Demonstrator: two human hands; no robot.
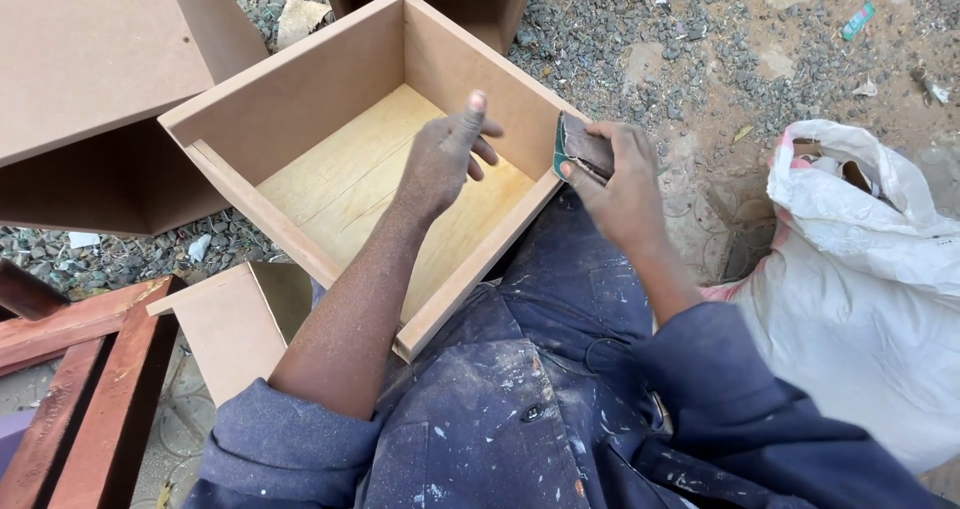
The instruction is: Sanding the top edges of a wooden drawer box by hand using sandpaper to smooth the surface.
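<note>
Right hand (625, 184) fingers pinch folded sandpaper (580, 154) at the box (300, 99) edge, left hand (445, 159) loose above; rub evenly along that edge

A single head-worn view looks steeply down and close onto the person's lap, with an open wooden box (370, 169) at frame centre and gravel ground (700, 49) above.

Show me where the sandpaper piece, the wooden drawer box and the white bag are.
sandpaper piece (583, 151), head view, on its folded brown face.
wooden drawer box (300, 94), head view, on its far inner wall.
white bag (860, 299), head view, on its bulging side.
</note>
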